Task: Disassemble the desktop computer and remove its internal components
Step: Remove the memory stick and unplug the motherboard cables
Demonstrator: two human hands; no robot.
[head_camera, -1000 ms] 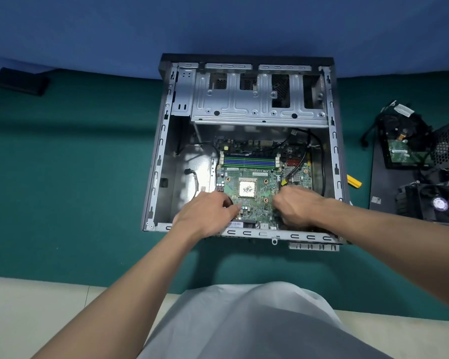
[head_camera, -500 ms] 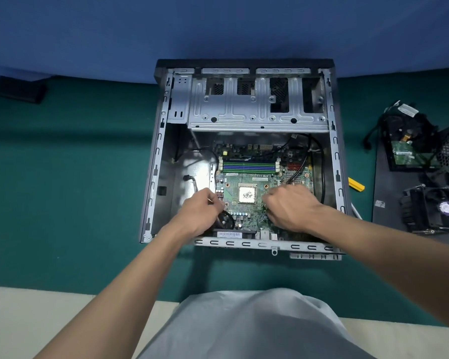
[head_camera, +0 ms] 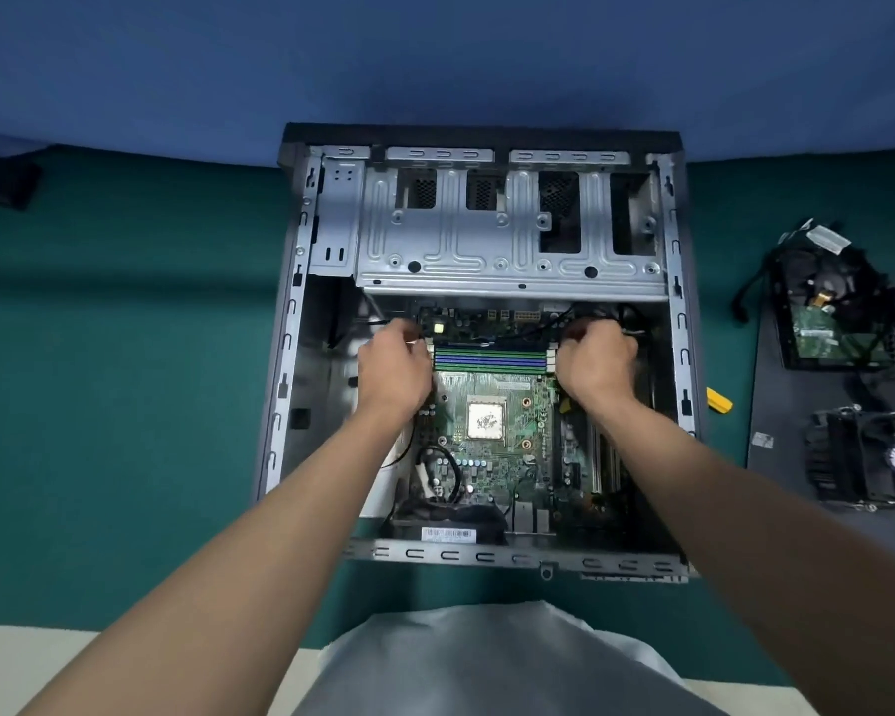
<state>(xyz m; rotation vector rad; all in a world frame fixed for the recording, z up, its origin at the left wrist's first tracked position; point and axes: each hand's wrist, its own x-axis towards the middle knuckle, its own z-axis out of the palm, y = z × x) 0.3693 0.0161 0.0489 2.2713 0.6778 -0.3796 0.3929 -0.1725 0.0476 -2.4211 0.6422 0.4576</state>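
Open computer case (head_camera: 286, 354) lies flat on the green mat (head_camera: 125, 354), with the motherboard (head_camera: 492, 457) inside it. My left hand (head_camera: 394, 369) and right hand (head_camera: 598, 361) are at either end of the memory slots (head_camera: 489, 360), fingers curled. I can't tell what they grip. The cooler fan (head_camera: 869, 457) lies well right of the case.

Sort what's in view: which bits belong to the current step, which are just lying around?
In play: case, motherboard, memory slots, left hand and right hand at the slots' ends.
Lying about: yellow tool, cooler fan, cabled drive, dark panel, black object far left.
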